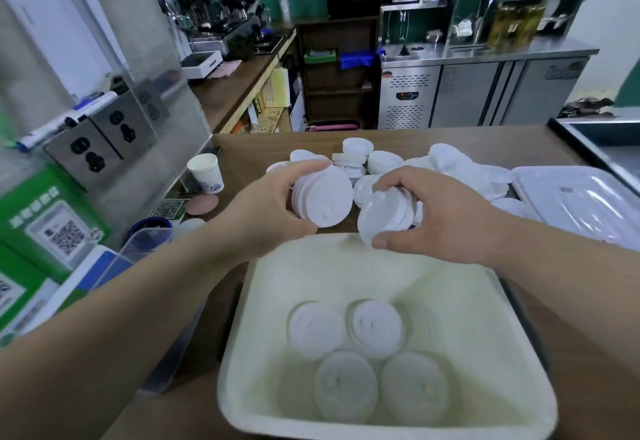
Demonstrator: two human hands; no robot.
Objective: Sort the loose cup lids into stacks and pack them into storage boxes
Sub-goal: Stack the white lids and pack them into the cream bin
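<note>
**Storage box waits below two held stacks of lids**

Nearest the viewer, the cream storage box (346,266) sits on the wooden worktop (485,141). Four stacks of lids (315,330) stand on its floor in two rows, and some bare floor shows beside them.

Above the box's far-left rim, the left hand (263,211) has its grip closed round a short stack of white lids (325,197). The thumb is underneath and the fingers are over the top, with the stack tipped on edge, flat face toward the camera. Just to the right, the right hand (446,217) grips a second stack (384,211) the same way. The two stacks are near each other but apart. Behind them the loose lids (381,162) lie heaped on the worktop, and a translucent box cover (571,204) lies at far right.

The step in hand looks like lowering these stacks into the box. Each stack would best be turned flat before release so it does not fan out. It should then be set upright on bare floor, touching its neighbours so the rows brace one another. Going in one hand at a time would avoid crowding at the rim. A light squeeze seems wise, since thin lids probably flex and spring apart if pinched hard. The main risk is a tilted stack toppling onto those standing inside.
</note>
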